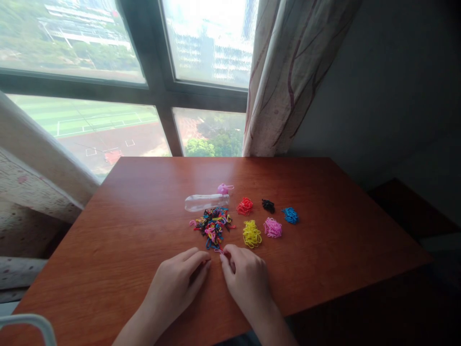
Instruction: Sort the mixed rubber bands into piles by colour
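Both hands lie on the table (126, 230) close to its near edge. Left hand (176, 283): palm down, fingers loosely extended, holding nothing. Right hand (245, 276): thumb and forefinger pinched together on a pink band (218, 250) at the near rim of the mixed heap (212, 225), which sits mid-table. Just beyond the heap, a clear bottle (205, 202) lies on its side, with a pink cap (224, 188) at its right end. Sorted piles to the right, each apart from the others: red pile (245, 206), black pile (268, 205), blue pile (290, 215), yellow pile (251, 233), pink pile (272, 227).
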A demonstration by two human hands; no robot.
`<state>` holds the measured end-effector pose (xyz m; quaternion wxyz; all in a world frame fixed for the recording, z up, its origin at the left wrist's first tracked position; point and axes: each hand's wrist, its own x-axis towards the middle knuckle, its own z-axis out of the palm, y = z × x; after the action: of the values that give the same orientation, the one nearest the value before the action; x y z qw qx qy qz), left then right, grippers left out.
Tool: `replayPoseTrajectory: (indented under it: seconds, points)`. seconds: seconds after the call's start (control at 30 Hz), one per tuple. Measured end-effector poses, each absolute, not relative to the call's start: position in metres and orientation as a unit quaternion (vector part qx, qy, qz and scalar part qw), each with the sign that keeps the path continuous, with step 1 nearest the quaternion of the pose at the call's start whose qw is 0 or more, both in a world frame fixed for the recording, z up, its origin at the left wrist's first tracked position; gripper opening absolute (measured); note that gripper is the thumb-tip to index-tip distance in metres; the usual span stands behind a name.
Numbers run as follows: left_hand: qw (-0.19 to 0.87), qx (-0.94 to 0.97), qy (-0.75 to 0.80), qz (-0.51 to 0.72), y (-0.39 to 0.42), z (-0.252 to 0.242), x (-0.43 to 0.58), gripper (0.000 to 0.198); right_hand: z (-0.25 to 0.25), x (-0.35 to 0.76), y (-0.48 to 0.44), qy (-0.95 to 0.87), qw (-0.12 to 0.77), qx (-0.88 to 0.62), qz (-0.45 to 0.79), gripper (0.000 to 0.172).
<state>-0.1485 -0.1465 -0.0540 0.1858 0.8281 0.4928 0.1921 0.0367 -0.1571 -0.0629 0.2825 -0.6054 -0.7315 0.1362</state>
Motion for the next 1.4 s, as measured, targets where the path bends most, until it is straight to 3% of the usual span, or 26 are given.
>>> replayPoseTrajectory:
  seconds: [0.63,0.77,1.0,1.4]
  points:
    - [0.178,0.832,0.492,0.186,-0.147,-0.054,-0.149,0.021,-0.065,0.057,-0.174,-0.71,0.367,-0.579,0.164,0.017]
    - [0.175,0.833,0.49,0.186,-0.146,-0.053,-0.149,0.021,-0.066,0.093,-0.164,-0.665,0.401,-0.618,0.124,0.021]
    - [0.161,0.838,0.487,0.187,-0.147,-0.055,-0.15,0.021,-0.07,0.149,-0.139,-0.622,0.381,-0.684,0.006,0.03]
    - [0.163,0.838,0.489,0.178,-0.146,-0.057,-0.15,0.022,-0.074,0.147,-0.134,-0.621,0.384,-0.683,-0.014,0.027]
